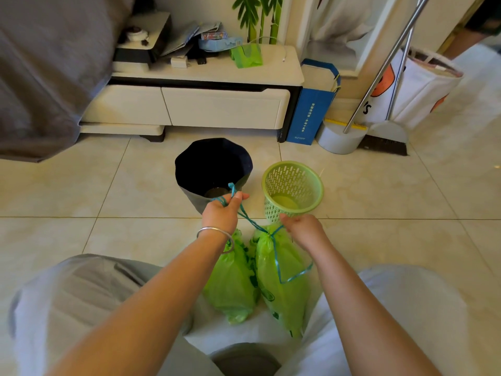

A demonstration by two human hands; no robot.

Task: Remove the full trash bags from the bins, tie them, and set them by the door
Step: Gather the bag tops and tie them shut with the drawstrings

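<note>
While two hands [260,221] pull drawstrings, two bags [282,280] stand.

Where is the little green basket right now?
In the head view, the green basket stands upright on the tiled floor, right of centre, beside the black bin and just beyond the right hand.

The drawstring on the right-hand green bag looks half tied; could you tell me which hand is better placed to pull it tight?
Probably the left hand: its fingers already grip the blue drawstring, which runs taut to the neck of the right-hand bag. The right hand sits by the neck, better suited to steady it.
</note>
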